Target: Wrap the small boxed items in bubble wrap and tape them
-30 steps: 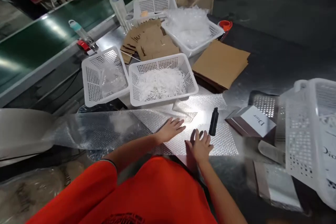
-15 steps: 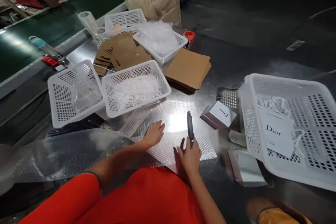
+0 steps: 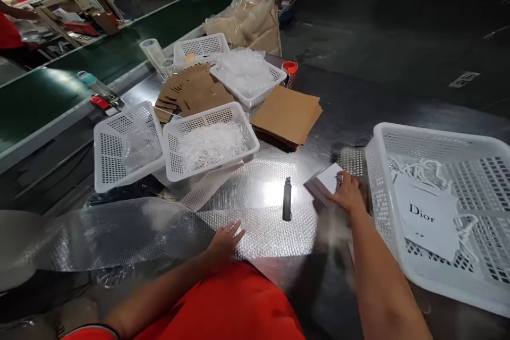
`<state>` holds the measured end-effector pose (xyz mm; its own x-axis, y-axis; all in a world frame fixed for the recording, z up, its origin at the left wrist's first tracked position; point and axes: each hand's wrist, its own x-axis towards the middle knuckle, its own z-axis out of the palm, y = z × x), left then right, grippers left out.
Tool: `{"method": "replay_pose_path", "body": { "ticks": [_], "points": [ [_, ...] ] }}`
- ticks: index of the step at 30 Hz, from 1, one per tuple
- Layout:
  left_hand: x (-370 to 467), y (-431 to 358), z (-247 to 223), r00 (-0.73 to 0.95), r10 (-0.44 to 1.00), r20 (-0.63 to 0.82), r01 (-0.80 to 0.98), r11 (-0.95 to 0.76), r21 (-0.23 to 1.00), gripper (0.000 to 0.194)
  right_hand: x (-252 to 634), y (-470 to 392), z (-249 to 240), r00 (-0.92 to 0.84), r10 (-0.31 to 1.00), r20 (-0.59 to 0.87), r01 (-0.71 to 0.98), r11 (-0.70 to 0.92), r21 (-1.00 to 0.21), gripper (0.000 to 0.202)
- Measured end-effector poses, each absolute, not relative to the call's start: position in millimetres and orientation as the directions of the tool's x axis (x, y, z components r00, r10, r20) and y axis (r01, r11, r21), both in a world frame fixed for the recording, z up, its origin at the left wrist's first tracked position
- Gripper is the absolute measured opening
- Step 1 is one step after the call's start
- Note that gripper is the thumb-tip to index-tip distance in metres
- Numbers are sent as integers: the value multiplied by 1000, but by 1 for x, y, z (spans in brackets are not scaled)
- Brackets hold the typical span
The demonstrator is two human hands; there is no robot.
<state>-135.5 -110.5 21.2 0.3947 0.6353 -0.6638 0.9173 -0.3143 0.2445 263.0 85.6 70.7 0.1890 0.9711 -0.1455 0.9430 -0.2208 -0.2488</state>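
Note:
My right hand (image 3: 348, 194) has its thumb and fingers around a small white box with dark print (image 3: 327, 178), which rests on the metal table. Near the front edge, my left hand (image 3: 225, 239) lies with fingers stretched over a sheet of bubble wrap (image 3: 274, 231). A black utility knife (image 3: 287, 200) lies loose on the wrap between my hands. The bubble wrap continues leftward as a long roll-out piece (image 3: 119, 234).
A large white basket (image 3: 382, 212) with Dior bags (image 3: 424, 218) stands right. Ahead are a basket of shredded filler (image 3: 211, 146), another white basket (image 3: 129, 146), brown cardboard sheets (image 3: 287, 114) and a tape dispenser (image 3: 289, 69). A green conveyor (image 3: 131, 48) runs behind; a person's red sleeve shows far left.
My right hand has let go of the utility knife, leaving it on the wrap, and moved right onto the box. My left hand has drawn back toward my body. The view has shifted slightly.

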Motion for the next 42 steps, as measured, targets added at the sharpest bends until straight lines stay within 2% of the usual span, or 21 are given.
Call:
{"method": "replay_pose_path", "body": {
  "ticks": [5, 7, 10, 13, 17, 25, 36, 40, 42],
  "points": [
    [-134, -110, 29, 400, 645, -651, 915, -317, 248, 89, 224, 5, 76, 385, 920, -73, 827, -379, -415, 87],
    [-134, -109, 32, 406, 634, -658, 913, -310, 264, 90, 189, -42, 68, 424, 899, -110, 790, -426, -441, 88],
    [-135, -104, 36, 423, 601, -678, 905, -311, 289, 89, 124, -102, 52, 416, 881, -224, 778, -472, -413, 80],
    [-136, -101, 38, 443, 585, -680, 896, -313, 314, 88, 65, -126, 45, 387, 876, -288, 819, -470, -330, 78],
    [-137, -100, 38, 456, 574, -680, 889, -321, 326, 89, 21, -119, 45, 429, 841, -331, 828, -512, -229, 75],
    [-138, -95, 43, 484, 563, -670, 874, -353, 335, 87, 3, -112, 24, 440, 862, -254, 854, -488, -178, 71],
    [-137, -99, 40, 472, 554, -686, 881, -330, 339, 93, 3, -113, 21, 471, 848, -242, 839, -516, -173, 71],
    [-137, -100, 35, 457, 556, -694, 889, -313, 335, 95, 20, -98, 32, 442, 869, -223, 840, -488, -237, 68],
    [-138, -99, 35, 459, 553, -696, 888, -318, 334, 95, 39, -79, 39, 435, 885, -168, 842, -465, -272, 58]
  ]
}}
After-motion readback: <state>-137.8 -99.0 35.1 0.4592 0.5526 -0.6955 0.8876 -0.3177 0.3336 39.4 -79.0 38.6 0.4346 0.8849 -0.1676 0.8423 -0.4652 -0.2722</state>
